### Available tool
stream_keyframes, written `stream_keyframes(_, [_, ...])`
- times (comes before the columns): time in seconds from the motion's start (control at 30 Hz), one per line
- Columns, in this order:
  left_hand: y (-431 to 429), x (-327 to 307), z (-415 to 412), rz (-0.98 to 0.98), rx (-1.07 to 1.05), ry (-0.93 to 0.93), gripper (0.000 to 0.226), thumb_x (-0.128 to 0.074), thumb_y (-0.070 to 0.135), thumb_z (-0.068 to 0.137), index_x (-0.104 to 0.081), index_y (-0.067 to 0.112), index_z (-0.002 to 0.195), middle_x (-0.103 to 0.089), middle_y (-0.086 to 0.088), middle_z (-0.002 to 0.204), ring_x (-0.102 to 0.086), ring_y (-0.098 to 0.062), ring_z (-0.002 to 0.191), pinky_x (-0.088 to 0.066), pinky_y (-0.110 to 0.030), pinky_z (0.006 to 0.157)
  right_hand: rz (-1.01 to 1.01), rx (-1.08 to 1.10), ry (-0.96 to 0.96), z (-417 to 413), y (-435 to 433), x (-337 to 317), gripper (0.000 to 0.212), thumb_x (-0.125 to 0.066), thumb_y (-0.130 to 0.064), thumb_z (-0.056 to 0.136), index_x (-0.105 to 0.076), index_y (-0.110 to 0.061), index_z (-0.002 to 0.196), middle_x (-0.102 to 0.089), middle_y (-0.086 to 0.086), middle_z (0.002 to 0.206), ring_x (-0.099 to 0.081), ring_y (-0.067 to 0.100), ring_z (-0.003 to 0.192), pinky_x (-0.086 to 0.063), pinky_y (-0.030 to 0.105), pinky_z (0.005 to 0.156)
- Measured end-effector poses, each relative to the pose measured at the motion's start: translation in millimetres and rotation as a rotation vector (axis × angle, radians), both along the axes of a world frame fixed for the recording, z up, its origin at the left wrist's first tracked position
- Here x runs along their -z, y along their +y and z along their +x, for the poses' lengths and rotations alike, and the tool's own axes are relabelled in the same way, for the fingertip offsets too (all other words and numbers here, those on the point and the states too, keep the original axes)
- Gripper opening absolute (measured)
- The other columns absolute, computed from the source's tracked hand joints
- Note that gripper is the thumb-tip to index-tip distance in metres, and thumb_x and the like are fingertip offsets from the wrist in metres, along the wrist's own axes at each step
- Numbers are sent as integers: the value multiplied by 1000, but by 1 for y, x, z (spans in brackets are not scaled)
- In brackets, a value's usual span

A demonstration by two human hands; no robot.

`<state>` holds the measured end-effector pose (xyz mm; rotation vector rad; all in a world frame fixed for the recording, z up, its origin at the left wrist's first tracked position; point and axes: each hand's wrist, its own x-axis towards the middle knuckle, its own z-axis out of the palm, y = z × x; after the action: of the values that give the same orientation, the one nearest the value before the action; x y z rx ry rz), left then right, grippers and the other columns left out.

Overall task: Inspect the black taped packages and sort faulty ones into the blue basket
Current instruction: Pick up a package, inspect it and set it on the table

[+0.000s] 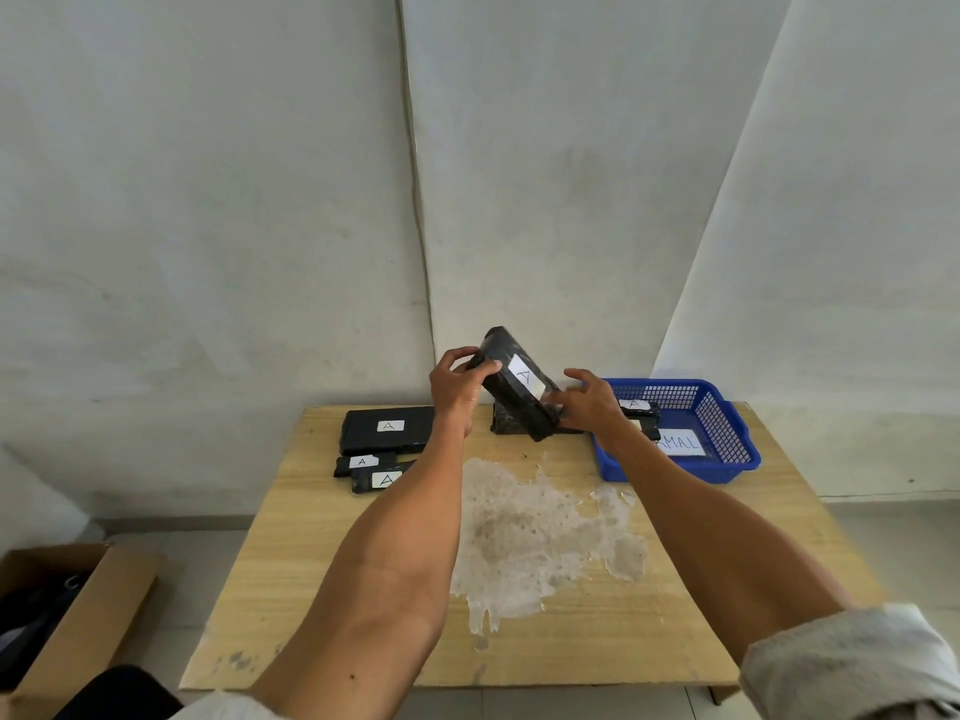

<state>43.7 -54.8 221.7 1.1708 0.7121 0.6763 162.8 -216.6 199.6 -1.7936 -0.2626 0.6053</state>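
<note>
A black taped package (511, 392) with a white "A" label is held tilted above the far middle of the wooden table (322, 537). My left hand (456, 388) grips its upper end. My right hand (589, 402) holds its lower end, fingers spread. Under it another black package (506, 423) lies on the table. The blue basket (722, 433) stands at the far right with a black labelled package (641, 407) and a white paper sign inside. At the far left lie a large flat black package (387, 428) and two small ones (361, 463) (379, 480).
A pale worn patch (530, 532) covers the table's middle. An open cardboard box (78, 610) with dark contents sits on the floor at the left. A white wall rises right behind the table.
</note>
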Motion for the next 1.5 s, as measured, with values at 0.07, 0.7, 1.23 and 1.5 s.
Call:
stream_keyframes(0.07, [-3,-3,0,31,103,0,40,-82,-2,67,-70,17,101,-76,-6,91,-71,-23,85,-59,-40,87,-64,-96,-92,-4,1,-1,74,-89,-17,73,-53,-18,137,-69,11,114,-70,30,101,-58,49,91])
stream_keyframes(0.7, [-12,-7,-6,-96,209,28,22,-80,23,80,-77,13,99,-75,-14,98,-66,-35,108,-53,-63,90,-101,-108,-414,-28,6,-25,63,-85,-26,79,-56,-25,134,-69,7,120,-68,24,101,-55,51,94])
stream_keyframes(1.23, [-10,-18,-13,-166,194,13,8,-72,7,84,-72,8,93,-73,-13,89,-69,-30,94,-55,-61,85,-96,-134,-468,-30,5,-34,64,-86,-24,77,-58,-24,134,-70,8,119,-71,27,100,-57,51,92])
stream_keyframes(1.5, [-11,-20,-14,-169,195,-16,7,-71,7,85,-72,8,91,-73,-14,92,-68,-32,96,-54,-64,87,-104,-136,-497,-30,6,-37,64,-86,-26,77,-60,-26,134,-71,7,119,-71,25,98,-58,50,91])
